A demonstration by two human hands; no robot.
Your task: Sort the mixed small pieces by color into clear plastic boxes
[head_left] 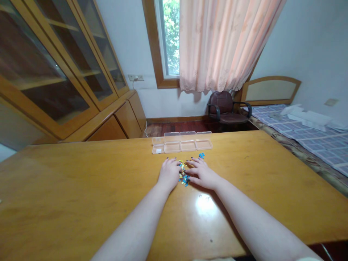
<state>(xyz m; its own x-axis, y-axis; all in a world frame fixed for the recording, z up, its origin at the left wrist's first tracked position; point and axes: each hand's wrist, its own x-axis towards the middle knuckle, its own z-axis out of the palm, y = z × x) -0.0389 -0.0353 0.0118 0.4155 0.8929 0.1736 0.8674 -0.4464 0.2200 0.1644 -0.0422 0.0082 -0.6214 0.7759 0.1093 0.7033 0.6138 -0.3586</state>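
Clear plastic boxes (pixel 188 146) sit open in a row toward the far edge of the desk (pixel 81 188). My left hand (pixel 169 173) curves beside a pile of small blue and yellow pieces (pixel 184 179); across it, my right hand (pixel 203 175) spreads its fingers. They're apart, though I can't tell whether either pinches anything. Loose blue bits (pixel 201 155) lie just past my right hand.

Home bedroom, bed (pixel 320 141) with wooden headboard (pixel 270 90), pink curtain (pixel 223 43), glass-doored cabinet (pixel 62 61), office chair (pixel 223 108)
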